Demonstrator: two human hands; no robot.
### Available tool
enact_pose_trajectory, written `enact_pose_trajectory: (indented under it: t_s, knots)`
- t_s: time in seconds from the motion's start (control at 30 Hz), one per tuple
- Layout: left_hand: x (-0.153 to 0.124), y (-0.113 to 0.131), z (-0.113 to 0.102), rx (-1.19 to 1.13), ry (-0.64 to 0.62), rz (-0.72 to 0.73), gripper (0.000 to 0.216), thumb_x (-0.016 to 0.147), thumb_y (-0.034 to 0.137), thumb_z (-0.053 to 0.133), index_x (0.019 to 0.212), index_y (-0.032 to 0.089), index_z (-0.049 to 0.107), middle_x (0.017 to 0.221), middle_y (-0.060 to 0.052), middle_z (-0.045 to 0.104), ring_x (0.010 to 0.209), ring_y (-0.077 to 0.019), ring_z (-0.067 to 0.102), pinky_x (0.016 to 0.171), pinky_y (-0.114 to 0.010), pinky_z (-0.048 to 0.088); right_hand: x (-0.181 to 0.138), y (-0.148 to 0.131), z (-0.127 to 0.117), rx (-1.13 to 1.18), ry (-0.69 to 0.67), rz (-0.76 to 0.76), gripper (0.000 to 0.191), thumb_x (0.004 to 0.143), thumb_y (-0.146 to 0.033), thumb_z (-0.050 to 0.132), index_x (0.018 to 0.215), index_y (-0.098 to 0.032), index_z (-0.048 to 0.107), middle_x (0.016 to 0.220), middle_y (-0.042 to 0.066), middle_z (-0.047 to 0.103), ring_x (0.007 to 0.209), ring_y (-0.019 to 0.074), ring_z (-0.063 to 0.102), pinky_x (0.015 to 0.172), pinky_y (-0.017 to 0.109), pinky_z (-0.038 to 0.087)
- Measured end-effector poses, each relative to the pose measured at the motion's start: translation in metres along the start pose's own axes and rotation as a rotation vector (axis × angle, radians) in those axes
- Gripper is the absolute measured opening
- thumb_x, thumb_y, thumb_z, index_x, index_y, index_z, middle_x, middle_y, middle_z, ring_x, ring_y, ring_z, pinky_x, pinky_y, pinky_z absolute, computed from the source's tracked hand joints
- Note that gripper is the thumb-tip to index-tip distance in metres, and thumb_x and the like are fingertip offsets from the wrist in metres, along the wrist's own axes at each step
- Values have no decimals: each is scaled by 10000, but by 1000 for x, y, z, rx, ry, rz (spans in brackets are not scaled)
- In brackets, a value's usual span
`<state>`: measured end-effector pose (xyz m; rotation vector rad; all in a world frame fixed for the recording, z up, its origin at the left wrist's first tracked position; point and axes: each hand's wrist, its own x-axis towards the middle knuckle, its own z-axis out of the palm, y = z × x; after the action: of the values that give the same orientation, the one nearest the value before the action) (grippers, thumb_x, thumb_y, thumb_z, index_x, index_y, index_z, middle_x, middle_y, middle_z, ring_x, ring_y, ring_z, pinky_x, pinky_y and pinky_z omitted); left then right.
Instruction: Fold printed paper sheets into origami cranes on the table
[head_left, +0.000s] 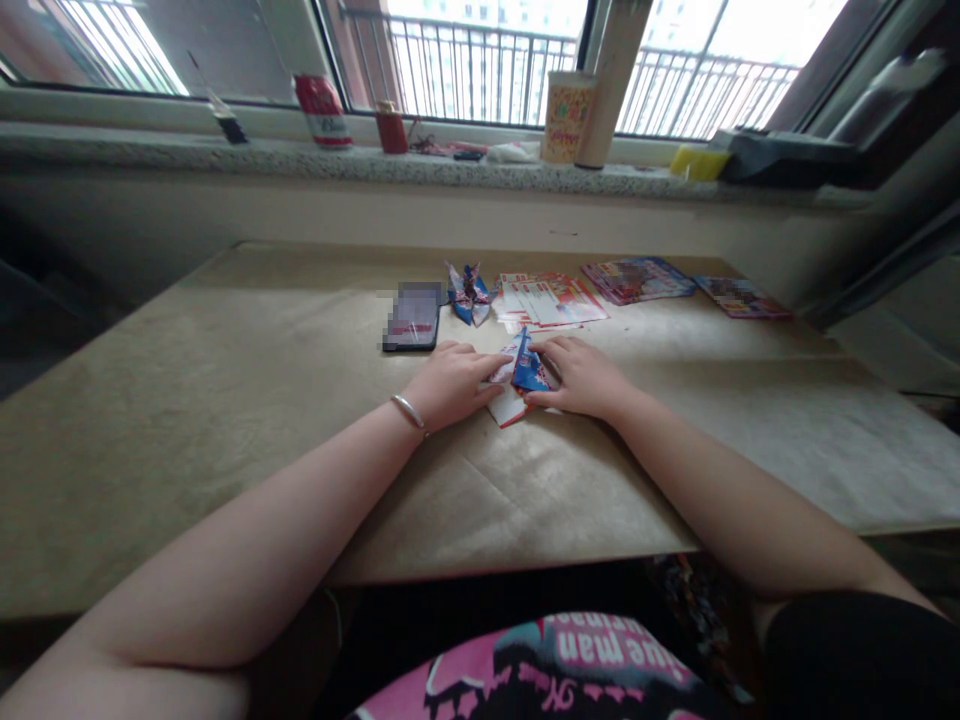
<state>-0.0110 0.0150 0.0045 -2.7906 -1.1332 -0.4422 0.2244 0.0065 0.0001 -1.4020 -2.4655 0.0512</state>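
A partly folded sheet of printed paper (532, 372), blue and white with a red edge, lies on the table between my hands. My left hand (456, 384), with a silver bangle at the wrist, grips its left side, thumb and forefinger on the paper. On the right side my right hand (583, 376) curls its fingers at the upper edge, its thumb near the lower edge. The paper comes to a point at the top, and a white flap shows below. Just beyond the left hand stands a finished-looking folded paper shape (470, 295) with pointed petals. Beside it lies a phone (415, 315).
Loose printed sheets (551, 300) are spread behind the paper, with a stack of glossy sheets (637, 280) and another pile (742, 297) to the right. On the windowsill (262, 160) stand a red can (322, 112), a red jar (391, 128) and a patterned cup (568, 118).
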Motion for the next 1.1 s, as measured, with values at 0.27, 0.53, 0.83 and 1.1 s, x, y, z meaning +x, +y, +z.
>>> enact_pose_trajectory:
  t_s: [0.27,0.53,0.83,1.1]
  knots:
    - [2,0,1,39,25,-20,443,913,394,559,1300,180,582,891,-91,728,845,-223,668,807,-340,469,1,-3,-2,-7,21,20,428,789,-508,635,1062,-179,612,1081,124,663,1018,283,590,895,394,450]
    - [2,-4,5,-86,85,-44,422,912,173,493,1333,147,498,1090,-105,710,948,-215,685,822,-319,529,5,2,-2,-16,53,54,151,828,-288,542,913,-196,628,946,90,681,936,244,602,837,351,453]
    - [1,-9,10,-155,158,-73,407,858,83,434,1201,197,621,1458,-99,461,1233,-215,563,1033,-368,489,4,3,4,85,188,266,298,775,-220,562,1073,-205,554,862,52,690,770,204,622,643,291,428]
    - [0,-10,9,-47,139,-80,339,857,142,480,1125,179,684,1413,-125,503,1245,-278,518,1035,-479,471,3,9,1,127,145,322,465,768,-232,571,1232,-232,531,878,51,695,706,189,608,611,282,419]
